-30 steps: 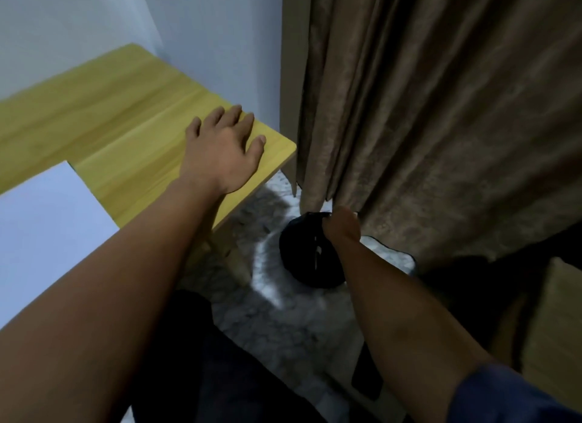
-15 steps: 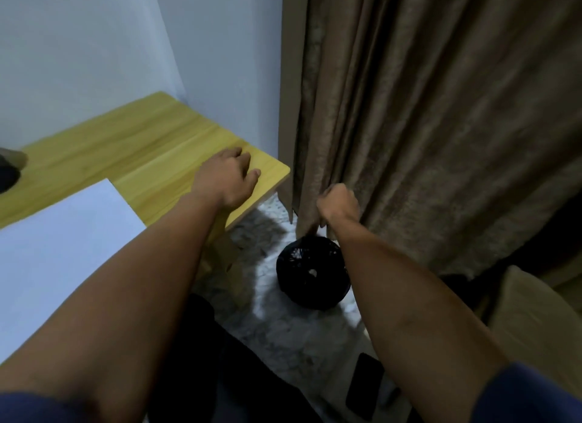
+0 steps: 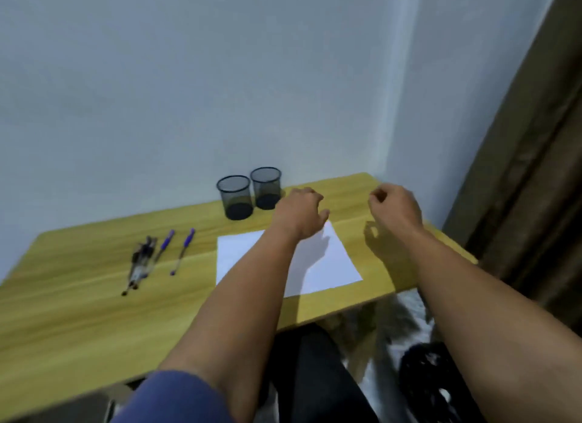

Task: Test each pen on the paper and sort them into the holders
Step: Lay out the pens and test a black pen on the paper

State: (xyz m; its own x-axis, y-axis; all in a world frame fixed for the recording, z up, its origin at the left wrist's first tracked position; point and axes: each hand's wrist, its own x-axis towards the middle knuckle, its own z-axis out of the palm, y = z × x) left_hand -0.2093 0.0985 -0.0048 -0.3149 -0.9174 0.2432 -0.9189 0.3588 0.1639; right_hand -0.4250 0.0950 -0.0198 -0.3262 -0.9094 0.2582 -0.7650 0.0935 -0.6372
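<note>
Worktop (image 3: 78, 322): light yellow wood grain, set into a wall corner. Two black mesh holders (image 3: 234, 197) and (image 3: 266, 187) are stood upright side by side at the back edge, near the wall, just beside each other. A white sheet of paper (image 3: 327, 265) is laid flat right of centre, in front of the holders. To the left, a bunch of dark pens (image 3: 140, 262) is laid together; just right of it, two purple-capped pens (image 3: 163, 246) and (image 3: 183, 251) are laid roughly parallel, apart from the paper.
</note>
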